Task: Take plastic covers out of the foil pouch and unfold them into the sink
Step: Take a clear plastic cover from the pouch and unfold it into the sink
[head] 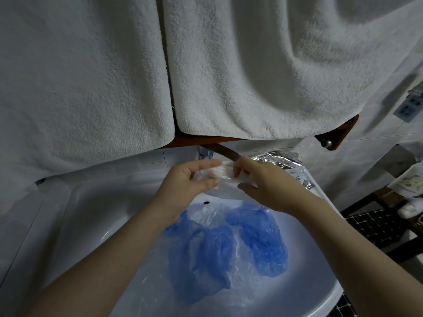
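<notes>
Over the sink (75,216), the left hand (192,177) and right hand (263,181) each pinch an end of a folded clear plastic cover (223,173), which looks feather-light, limp and slippery, so it is probably best held at its edges while blue covers (229,245) lie below, foil pouch (281,161) behind

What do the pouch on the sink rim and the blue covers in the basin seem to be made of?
Pouch: probably metallised foil, shiny and silver, with sharp crinkles that catch the light. Blue covers: thin plastic film, translucent and finely wrinkled, lying limp in the sink.
</notes>
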`<state>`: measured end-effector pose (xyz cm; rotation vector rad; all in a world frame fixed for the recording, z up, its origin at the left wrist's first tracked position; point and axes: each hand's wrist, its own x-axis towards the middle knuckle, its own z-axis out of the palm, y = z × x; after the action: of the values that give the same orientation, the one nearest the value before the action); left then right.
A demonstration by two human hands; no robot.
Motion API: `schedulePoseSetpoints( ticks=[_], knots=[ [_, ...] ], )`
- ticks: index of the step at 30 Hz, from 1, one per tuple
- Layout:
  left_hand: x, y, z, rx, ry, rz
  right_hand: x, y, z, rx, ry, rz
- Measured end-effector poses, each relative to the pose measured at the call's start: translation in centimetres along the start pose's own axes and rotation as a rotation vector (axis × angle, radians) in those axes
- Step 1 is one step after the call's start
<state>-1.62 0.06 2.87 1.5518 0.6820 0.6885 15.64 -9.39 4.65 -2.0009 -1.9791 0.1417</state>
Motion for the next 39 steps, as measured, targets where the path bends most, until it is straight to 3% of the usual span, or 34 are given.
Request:
schedulePoseSetpoints(
  ticks=[7, 12, 18, 24, 27, 31, 36, 39],
  knots=[
    [0.7, -1.0, -0.7, 0.229, 0.24, 0.095, 0.4, 0.7, -1.1, 0.118, 0.045, -0.004],
    [1.2, -1.6, -1.4, 0.44, 0.177, 0.181, -0.2, 1.7, -1.7, 0.261, 0.072, 0.067],
    [1.1, -0.7, -1.8, 0.041, -0.013, -0.086, -1.1, 2.4, -1.5, 1.049, 0.124, 0.279],
    [0.6, -0.4, -1.0, -0.099, -0.035, -0.012, -0.7, 2.0, 0.3, 1.626, 0.3, 0.442],
    [0.4, 0.0, -1.1, -0.134, -0.078, 0.031, -0.5, 1.1, 0.6, 1.599, 0.381, 0.399],
    [0.2, 0.6, -1.3, -0.136, -0.087, 0.049, -0.1, 0.7, 0.3, 1.571, 0.349, 0.387],
    [0.4, 0.8, -0.8, -0.101, 0.047, 0.031, -0.4, 0.9, 0.3, 1.202, 0.268, 0.349],
    [0.2, 0.8, -1.0, -0.112, -0.002, 0.015, -0.8, 1.1, -0.7, 0.937, 0.266, 0.283]
  ],
)
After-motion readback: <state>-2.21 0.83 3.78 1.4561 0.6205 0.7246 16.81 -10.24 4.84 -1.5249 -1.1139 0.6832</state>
